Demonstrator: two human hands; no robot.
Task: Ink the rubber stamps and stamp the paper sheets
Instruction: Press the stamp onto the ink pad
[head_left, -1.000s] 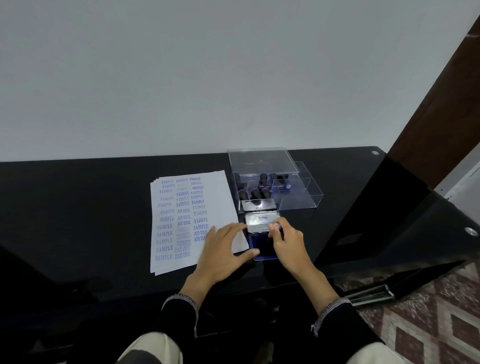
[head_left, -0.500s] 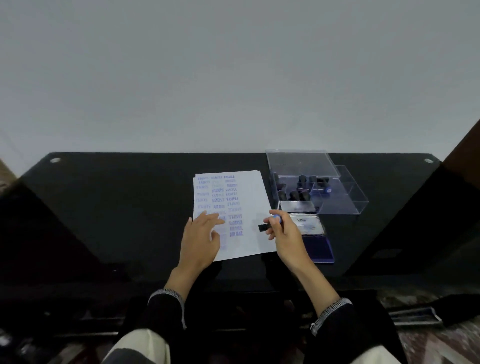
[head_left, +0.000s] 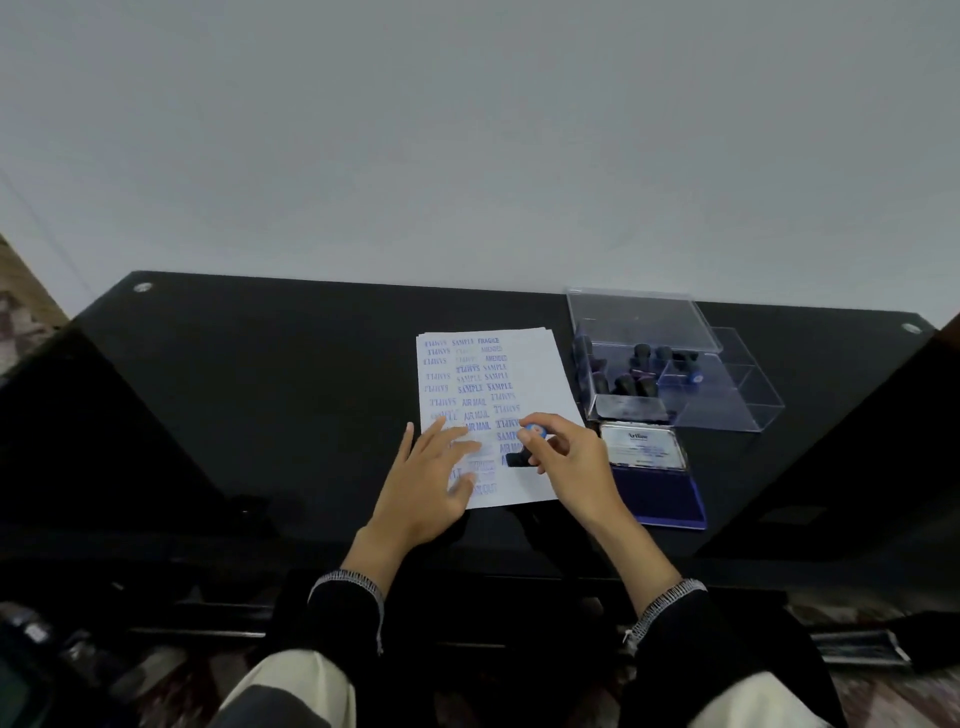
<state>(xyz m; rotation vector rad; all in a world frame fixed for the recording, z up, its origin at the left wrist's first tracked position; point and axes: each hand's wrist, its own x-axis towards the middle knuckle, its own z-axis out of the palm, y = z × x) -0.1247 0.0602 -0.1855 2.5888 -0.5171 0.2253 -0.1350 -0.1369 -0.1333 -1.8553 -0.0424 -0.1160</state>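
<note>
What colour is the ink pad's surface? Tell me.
Dark blue, on the open ink pad; head view.

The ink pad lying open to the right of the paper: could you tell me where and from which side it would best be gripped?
Probably across the two long edges of the ink pad base, coming from above at its near end. It lies flat and low on the table, and the stamp box crowds its far end.
</note>
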